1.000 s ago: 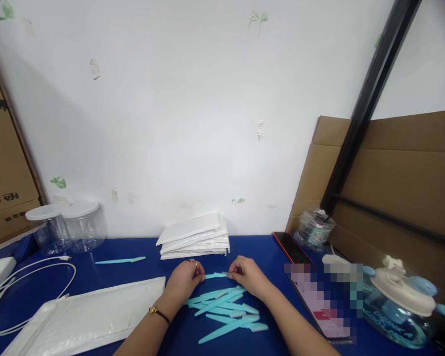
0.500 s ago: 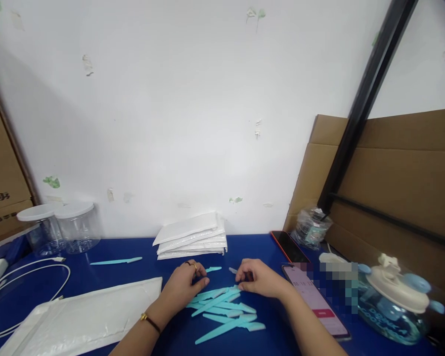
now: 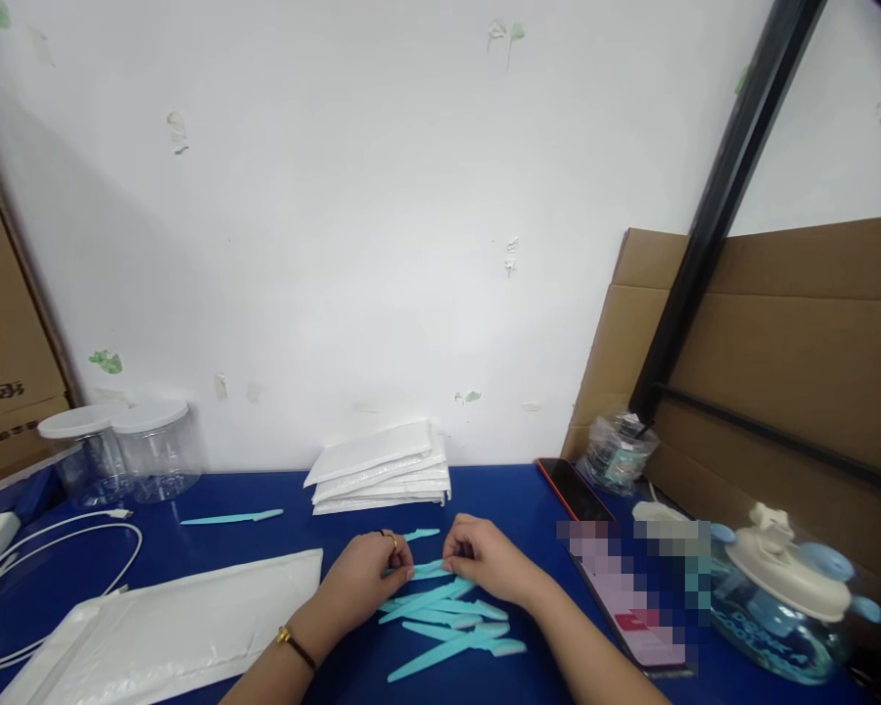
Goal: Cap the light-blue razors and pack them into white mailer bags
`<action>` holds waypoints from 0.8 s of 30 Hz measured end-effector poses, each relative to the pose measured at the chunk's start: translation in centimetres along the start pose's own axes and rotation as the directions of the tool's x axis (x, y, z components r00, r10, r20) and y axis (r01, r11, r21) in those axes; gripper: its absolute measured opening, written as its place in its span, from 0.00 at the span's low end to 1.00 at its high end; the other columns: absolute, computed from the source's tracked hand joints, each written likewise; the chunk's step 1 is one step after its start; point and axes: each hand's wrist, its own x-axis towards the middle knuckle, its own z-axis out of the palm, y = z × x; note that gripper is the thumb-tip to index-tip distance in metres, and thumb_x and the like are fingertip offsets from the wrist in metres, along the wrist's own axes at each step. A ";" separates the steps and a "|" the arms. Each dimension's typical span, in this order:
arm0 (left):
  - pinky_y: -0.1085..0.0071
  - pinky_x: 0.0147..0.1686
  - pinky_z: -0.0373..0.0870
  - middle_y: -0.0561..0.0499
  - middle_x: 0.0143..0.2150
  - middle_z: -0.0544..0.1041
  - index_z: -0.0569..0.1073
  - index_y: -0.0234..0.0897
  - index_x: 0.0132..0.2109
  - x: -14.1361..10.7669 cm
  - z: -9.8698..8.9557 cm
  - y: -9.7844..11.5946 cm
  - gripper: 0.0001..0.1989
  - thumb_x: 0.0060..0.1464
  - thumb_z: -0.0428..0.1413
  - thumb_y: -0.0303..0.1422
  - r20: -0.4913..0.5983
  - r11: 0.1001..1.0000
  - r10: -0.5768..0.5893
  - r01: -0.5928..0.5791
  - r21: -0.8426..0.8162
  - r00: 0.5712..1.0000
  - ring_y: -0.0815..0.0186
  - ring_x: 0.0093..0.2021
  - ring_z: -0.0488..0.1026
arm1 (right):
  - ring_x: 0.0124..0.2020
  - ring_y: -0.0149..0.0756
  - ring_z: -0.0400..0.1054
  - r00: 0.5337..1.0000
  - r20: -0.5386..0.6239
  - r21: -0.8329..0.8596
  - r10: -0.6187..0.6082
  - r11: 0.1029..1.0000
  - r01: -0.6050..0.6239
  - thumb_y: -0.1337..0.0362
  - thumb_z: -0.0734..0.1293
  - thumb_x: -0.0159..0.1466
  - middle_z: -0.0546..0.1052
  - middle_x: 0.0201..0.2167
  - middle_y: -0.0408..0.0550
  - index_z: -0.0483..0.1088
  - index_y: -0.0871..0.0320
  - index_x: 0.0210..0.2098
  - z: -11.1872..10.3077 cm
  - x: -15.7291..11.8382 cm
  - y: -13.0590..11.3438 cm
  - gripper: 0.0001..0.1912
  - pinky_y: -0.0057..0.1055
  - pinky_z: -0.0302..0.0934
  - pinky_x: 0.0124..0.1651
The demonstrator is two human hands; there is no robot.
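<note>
Between my two hands a light-blue eyebrow razor (image 3: 429, 569) lies level, just above a loose pile of the same razors (image 3: 440, 612). My left hand (image 3: 371, 578), with a ring and a bracelet, pinches its left end between thumb and fingers. The fingers of my right hand (image 3: 488, 560) are closed at its right end and cover the tip. A small cover there, if any, is hidden by the fingertips. Behind my hands lies a single razor (image 3: 420, 535), partly hidden by my left hand. Another razor (image 3: 231, 517) lies apart at the left.
A stack of white padded envelopes (image 3: 382, 470) sits against the wall. A larger white envelope (image 3: 191, 622) lies front left, near a white cable (image 3: 136, 548) and clear jars (image 3: 158, 455). At right are two phones (image 3: 577, 490) and a water bottle (image 3: 778, 607).
My right hand has moved left to the razor at my left fingertips. The small translucent piece that showed at its fingertips is out of sight. My left hand now visibly pinches a razor.
</note>
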 end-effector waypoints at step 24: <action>0.69 0.42 0.58 0.53 0.39 0.75 0.74 0.45 0.40 0.1 0.1 0.4 0.09 0.54 0.52 0.38 -0.078 0.993 0.082 -0.075 0.091 0.994 0.63 0.43 0.68 | 0.29 0.29 0.63 0.997 0.029 -0.136 0.071 0.989 -0.066 0.66 0.70 0.53 0.68 0.30 0.42 0.72 0.58 0.27 -2.4 -0.9 2.3 0.03 0.23 0.55 0.31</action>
